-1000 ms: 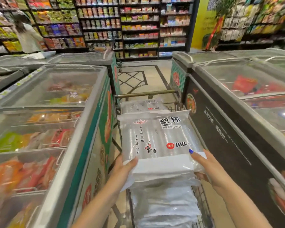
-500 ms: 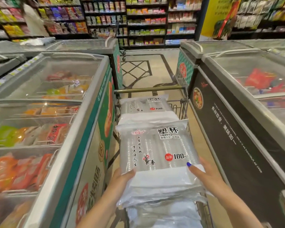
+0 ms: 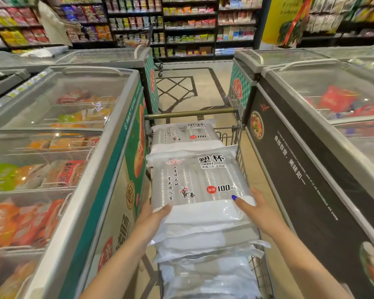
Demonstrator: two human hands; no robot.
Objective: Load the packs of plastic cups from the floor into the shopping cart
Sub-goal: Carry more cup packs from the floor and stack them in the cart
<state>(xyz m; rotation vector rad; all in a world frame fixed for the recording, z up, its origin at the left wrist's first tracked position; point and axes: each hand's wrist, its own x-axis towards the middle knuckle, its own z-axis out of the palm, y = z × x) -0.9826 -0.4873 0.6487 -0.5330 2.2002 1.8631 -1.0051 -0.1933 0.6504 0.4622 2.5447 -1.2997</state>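
Observation:
A clear pack of plastic cups [image 3: 199, 182] with black and red print lies flat on top of the pile in the wire shopping cart [image 3: 239, 137]. My left hand [image 3: 153, 214] grips its near left corner, thumb on top. My right hand [image 3: 254, 209] holds the near right edge, thumb with a blue nail on the pack. Another printed pack [image 3: 183, 134] lies further forward in the cart. Several more packs [image 3: 205, 268] are stacked under the held one, near me.
The cart stands in a narrow aisle between a glass-topped chest freezer on the left [image 3: 58, 134] and another on the right [image 3: 324, 108]. Tiled floor [image 3: 181, 87] stretches ahead to stocked shelves [image 3: 181, 24]. A person's light sleeve [image 3: 52, 22] shows at top left.
The held pack has come down from above the cart onto the stack, and both hands lowered with it. The view tilted down slightly.

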